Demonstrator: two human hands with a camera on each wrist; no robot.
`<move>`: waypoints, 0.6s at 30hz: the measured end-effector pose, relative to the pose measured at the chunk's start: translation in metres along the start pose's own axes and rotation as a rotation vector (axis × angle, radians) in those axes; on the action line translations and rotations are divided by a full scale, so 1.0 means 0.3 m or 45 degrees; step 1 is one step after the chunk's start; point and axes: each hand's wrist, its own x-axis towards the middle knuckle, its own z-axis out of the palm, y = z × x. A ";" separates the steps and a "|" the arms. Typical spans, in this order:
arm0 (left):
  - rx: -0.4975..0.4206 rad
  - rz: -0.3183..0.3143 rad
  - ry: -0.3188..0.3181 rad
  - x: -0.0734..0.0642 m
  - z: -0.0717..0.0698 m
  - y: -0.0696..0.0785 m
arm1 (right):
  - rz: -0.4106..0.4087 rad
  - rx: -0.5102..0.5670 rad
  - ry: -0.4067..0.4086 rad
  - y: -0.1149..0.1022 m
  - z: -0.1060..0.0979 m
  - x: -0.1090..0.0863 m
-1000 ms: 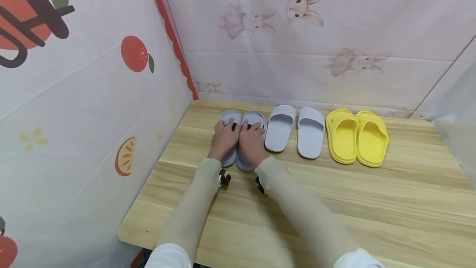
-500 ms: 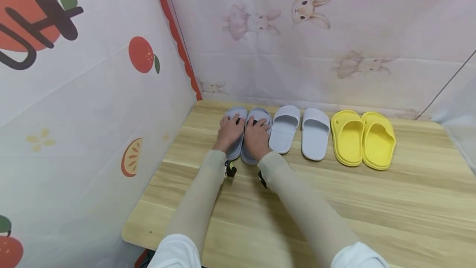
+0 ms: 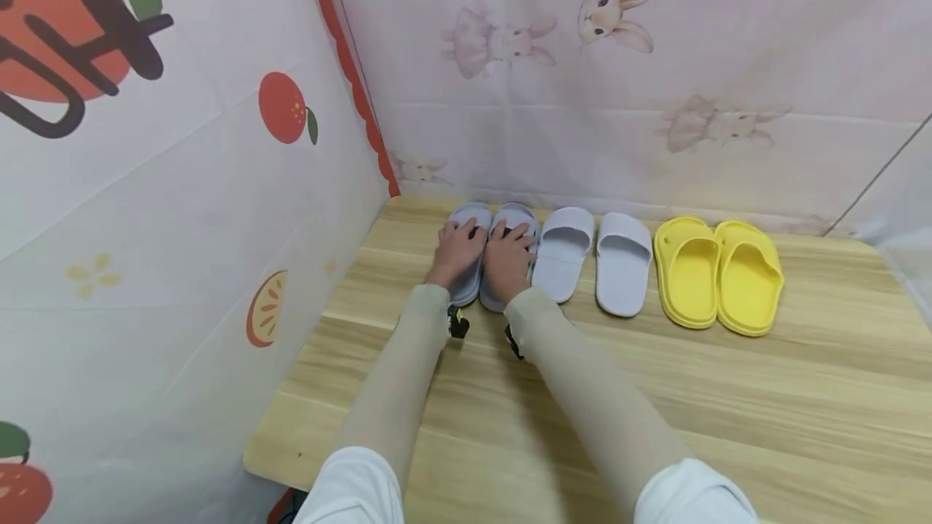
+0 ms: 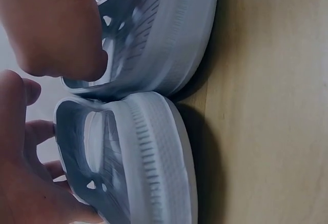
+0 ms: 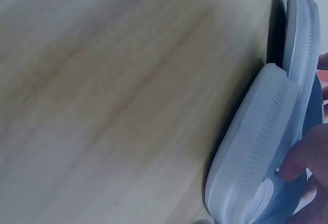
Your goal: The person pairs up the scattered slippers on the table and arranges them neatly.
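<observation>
Two grey-blue slippers stand side by side at the left of the row, touching each other. My left hand (image 3: 460, 247) lies over the upper of the left slipper (image 3: 467, 288), gripping it with bent fingers, as the left wrist view shows on the near slipper (image 4: 159, 152). My right hand (image 3: 507, 261) holds the right slipper (image 3: 491, 297) by its upper, the thumb (image 5: 301, 160) pressing at the strap's edge in the right wrist view. Both soles rest on or very near the wooden tabletop; the hands hide much of the uppers.
To the right stand a pair of pale grey slides (image 3: 562, 265) and a pair of yellow clogs (image 3: 687, 281). A printed fabric wall (image 3: 510, 136) rises behind the row, and another fabric wall (image 3: 204, 209) closes the left side. The wooden table (image 3: 466, 419) extends toward me.
Both hands have pushed the two grey-blue slippers away from me, toward the back wall and level with the other pairs. The view has shifted slightly; the other pairs have stayed put.
</observation>
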 end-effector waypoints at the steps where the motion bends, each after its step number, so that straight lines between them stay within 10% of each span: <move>1: 0.007 0.000 -0.006 0.002 0.000 0.001 | 0.000 -0.002 -0.002 0.002 0.002 0.002; 18: 0.065 0.042 -0.071 0.014 -0.015 -0.011 | -0.148 0.020 -0.010 0.054 -0.036 0.008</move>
